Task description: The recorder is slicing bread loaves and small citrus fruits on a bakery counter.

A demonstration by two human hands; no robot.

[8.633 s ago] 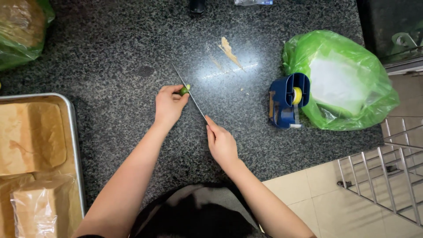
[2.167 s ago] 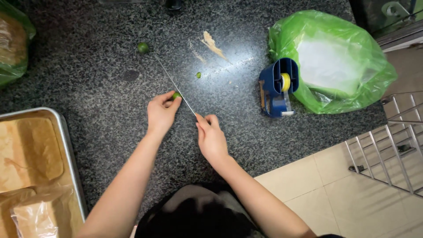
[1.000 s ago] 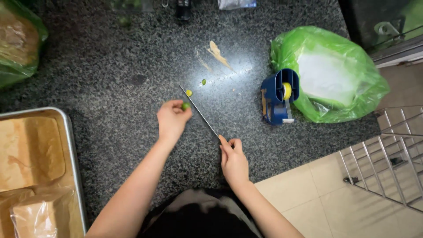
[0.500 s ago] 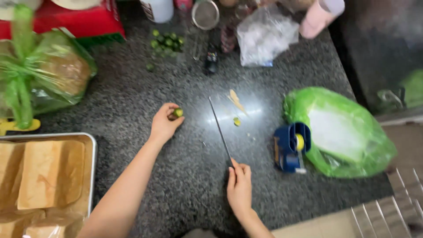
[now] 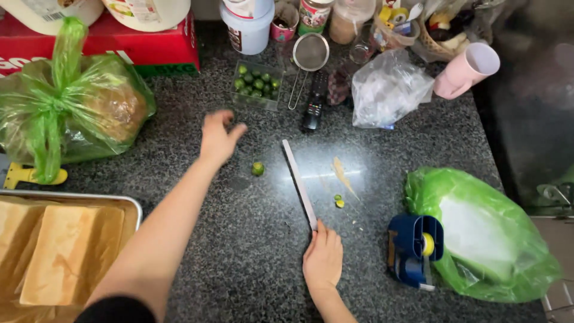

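Note:
My right hand [image 5: 323, 258] grips the handle of a long knife [image 5: 298, 182], whose blade lies flat on the dark granite counter [image 5: 239, 239] and points away from me. My left hand [image 5: 218, 136] hovers open farther back, fingers spread, holding nothing. A small green lime [image 5: 258, 168] sits on the counter just right of that hand. Behind it stands a clear tub of small green limes [image 5: 257, 82]. Small cut lime bits [image 5: 338, 201] lie right of the blade.
A green bag with bread [image 5: 72, 113] sits at the left, a metal tray of bread loaves [image 5: 60, 251] at the near left. A blue tape dispenser [image 5: 412, 250] and green bag [image 5: 484, 233] lie right. A strainer [image 5: 308, 57], remote, jars and pink cup [image 5: 466, 69] line the back.
My left hand has let go of the lime, which now lies on the counter, and has moved back toward the tub. The view has tilted up, showing the back of the counter.

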